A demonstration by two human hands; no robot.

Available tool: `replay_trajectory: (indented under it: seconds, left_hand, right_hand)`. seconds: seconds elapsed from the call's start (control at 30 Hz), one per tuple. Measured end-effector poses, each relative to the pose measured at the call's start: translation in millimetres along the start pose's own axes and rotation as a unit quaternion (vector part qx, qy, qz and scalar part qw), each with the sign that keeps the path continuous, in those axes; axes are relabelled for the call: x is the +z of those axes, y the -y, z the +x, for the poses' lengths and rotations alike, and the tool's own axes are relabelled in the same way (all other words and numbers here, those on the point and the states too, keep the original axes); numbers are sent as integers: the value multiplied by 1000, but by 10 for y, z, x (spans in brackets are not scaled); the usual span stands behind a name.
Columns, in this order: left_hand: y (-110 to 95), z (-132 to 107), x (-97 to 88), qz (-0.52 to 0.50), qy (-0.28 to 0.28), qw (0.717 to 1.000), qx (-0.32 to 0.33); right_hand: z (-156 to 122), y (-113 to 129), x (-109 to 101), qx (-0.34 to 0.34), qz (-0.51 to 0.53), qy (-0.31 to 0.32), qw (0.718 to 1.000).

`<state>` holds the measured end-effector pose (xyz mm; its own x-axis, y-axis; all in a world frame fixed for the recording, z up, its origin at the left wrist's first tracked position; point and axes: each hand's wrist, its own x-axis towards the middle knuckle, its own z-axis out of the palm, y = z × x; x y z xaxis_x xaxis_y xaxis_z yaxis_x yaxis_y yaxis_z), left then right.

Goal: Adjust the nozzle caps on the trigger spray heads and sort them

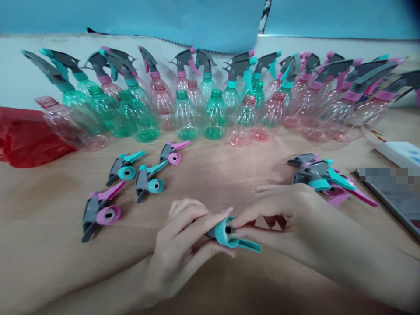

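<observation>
My left hand grips a grey trigger spray head with a teal collar, and its open underside faces right. The teal trigger sticks out below. At the mouth of the collar, the thumb and forefinger of my right hand are pinched together. What they hold, if anything, is too small to make out. To the left lie several loose spray heads, among them a pink one and a teal one. Beyond my right hand is a small pile of teal and pink spray heads.
Pink and green clear bottles line the back of the table, some open-necked, others topped with spray heads. A red plastic bag lies at the left. On the right are a phone-like dark device and a white box.
</observation>
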<state>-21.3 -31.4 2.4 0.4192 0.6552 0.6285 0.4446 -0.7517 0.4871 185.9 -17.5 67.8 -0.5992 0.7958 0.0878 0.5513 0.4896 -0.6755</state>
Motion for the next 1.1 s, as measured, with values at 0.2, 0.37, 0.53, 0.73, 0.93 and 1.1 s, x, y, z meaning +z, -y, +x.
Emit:
replay_trajectory:
  seconds: [0.2, 0.37, 0.53, 0.73, 0.93, 1.1]
  left_hand:
    - [-40, 15, -49, 35, -10, 999, 14]
    - [-48, 5, -58, 35, -10, 999, 25]
    - [-28, -5, -47, 14, -10, 1000, 9]
    - [-5, 28, -61, -16, 16, 1000, 19]
    - [1, 77, -75, -47, 52, 997, 16]
    - [-18, 116, -90, -81, 64, 995, -14]
  right_hand:
    - [-98, 49, 71, -26, -39, -93, 995]
    - [-79, 79, 70, -34, -19, -77, 996]
    - [-32, 77, 79, -33, 3, -52, 998]
    - [-81, 53, 115, -99, 17, -36, 994]
    - [-28, 49, -62, -143, -107, 32, 983]
    - [-25, 50, -171, -193, -141, 55, 969]
